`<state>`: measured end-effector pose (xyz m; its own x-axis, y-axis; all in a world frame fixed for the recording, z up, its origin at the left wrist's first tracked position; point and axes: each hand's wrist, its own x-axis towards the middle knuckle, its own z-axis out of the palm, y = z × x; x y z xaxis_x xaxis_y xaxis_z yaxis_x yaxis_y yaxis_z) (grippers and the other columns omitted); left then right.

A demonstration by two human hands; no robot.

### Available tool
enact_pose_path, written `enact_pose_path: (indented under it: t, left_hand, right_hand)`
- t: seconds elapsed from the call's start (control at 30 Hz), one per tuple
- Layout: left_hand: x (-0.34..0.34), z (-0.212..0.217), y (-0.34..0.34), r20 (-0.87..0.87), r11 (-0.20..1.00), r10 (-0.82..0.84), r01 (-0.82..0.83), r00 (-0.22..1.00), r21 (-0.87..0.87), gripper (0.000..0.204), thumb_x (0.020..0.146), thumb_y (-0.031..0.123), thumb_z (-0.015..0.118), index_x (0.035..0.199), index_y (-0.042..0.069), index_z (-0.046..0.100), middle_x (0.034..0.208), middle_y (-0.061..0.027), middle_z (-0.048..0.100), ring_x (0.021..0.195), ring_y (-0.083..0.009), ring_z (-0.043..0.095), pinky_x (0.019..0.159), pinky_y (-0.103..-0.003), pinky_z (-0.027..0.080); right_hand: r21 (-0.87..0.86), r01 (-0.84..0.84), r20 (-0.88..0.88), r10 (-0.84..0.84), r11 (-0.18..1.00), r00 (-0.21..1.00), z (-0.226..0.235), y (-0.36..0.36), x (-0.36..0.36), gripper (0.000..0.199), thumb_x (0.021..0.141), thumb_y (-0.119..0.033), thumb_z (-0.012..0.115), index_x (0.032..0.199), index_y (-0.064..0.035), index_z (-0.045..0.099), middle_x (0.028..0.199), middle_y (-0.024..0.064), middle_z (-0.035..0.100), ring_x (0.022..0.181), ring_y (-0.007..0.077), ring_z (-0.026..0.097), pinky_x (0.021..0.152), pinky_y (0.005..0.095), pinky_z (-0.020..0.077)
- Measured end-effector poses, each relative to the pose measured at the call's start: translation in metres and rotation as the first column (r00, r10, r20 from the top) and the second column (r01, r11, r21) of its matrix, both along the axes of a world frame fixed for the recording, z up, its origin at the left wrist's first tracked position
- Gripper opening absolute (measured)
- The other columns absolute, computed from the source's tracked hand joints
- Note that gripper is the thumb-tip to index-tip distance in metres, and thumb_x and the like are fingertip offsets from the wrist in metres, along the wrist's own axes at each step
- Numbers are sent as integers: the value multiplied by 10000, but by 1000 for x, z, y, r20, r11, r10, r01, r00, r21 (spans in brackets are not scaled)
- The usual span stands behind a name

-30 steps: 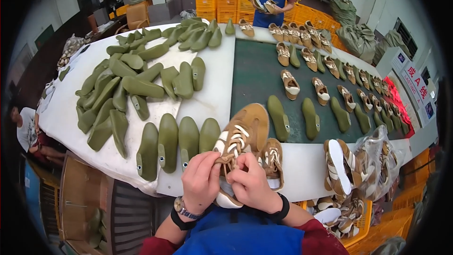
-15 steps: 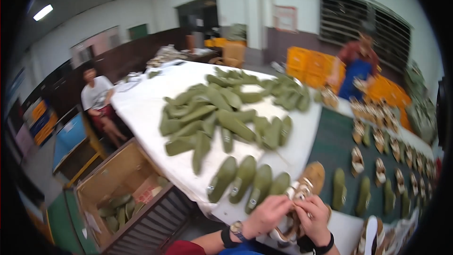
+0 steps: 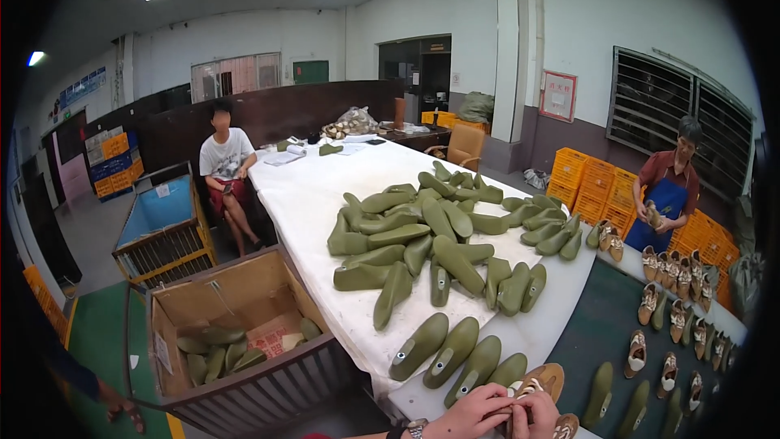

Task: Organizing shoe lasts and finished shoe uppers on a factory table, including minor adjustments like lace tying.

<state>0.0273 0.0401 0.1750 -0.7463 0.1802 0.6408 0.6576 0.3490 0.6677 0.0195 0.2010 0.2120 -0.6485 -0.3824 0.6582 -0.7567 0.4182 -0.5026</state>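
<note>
At the near edge of the white-covered table [image 3: 309, 219], a tan and brown shoe [image 3: 549, 374] with white laces lies with its toe pointing away from me. My left hand [image 3: 470, 416], wearing a metal watch, pinches at the lacing from the left. My right hand [image 3: 536, 418] meets it there with bent fingers on the laces. The fingertips almost touch, and the lace ends between them are largely hidden. Just left of the shoe, several green shoe lasts [image 3: 457, 351] lie in a row. Part of another brown shoe [image 3: 566, 423] shows beside my right hand.
A big pile of green lasts [image 3: 422, 232] covers mid-table. At right, shoes and lasts stand in rows on a dark green surface [image 3: 605, 317]. A crate cart [image 3: 252, 382] holds lasts at left. One person [image 3: 227, 158] sits; another [image 3: 670, 187] holds a shoe near orange crates [image 3: 569, 175].
My view has swung up and left, so the hands and shoe sit lower in the picture. Both hands stay at the same shoe's laces.
</note>
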Motion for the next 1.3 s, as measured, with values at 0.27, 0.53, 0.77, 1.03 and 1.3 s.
enact_pose_path:
  t: [0.27,0.53,0.77,1.03,1.3]
  left_hand:
    - [19,-7,5,4,1000,-3,3,1000,6,125,788,106,648,890,33,657,943,-127,588,855,-309,542,737,-390,435]
    - [9,-26,-1,66,995,-95,92,993,50,208,761,112,687,952,33,663,956,-122,590,851,-302,538,752,-385,444]
    - [-2,-33,3,58,992,-126,126,990,-8,232,819,97,625,1030,0,618,1028,-112,563,923,-275,532,814,-339,451]
    - [5,-21,8,99,980,-194,197,976,-28,227,822,121,623,1016,9,589,970,-108,553,895,-281,523,788,-339,444]
    - [-1,-26,13,90,997,-83,83,992,0,191,845,140,607,978,10,562,930,-104,548,868,-292,523,768,-348,438]
  right_hand:
    - [-379,63,533,162,923,831,-23,-1,17,96,950,-62,468,887,-30,533,808,23,541,750,106,508,694,233,432]
    - [-400,103,574,162,911,803,-23,-2,17,95,952,-67,477,891,-26,537,831,35,559,763,105,516,693,234,432]
    - [-35,76,220,-67,996,973,-25,9,8,61,843,-30,623,881,12,600,830,132,594,760,228,581,689,294,463]
    - [-2,119,303,-113,993,946,-34,20,15,77,832,-48,650,851,9,602,801,131,615,731,229,597,650,299,473]
    - [-61,9,343,12,998,939,-28,21,16,187,780,-21,686,955,5,626,881,132,616,831,256,594,727,325,479]
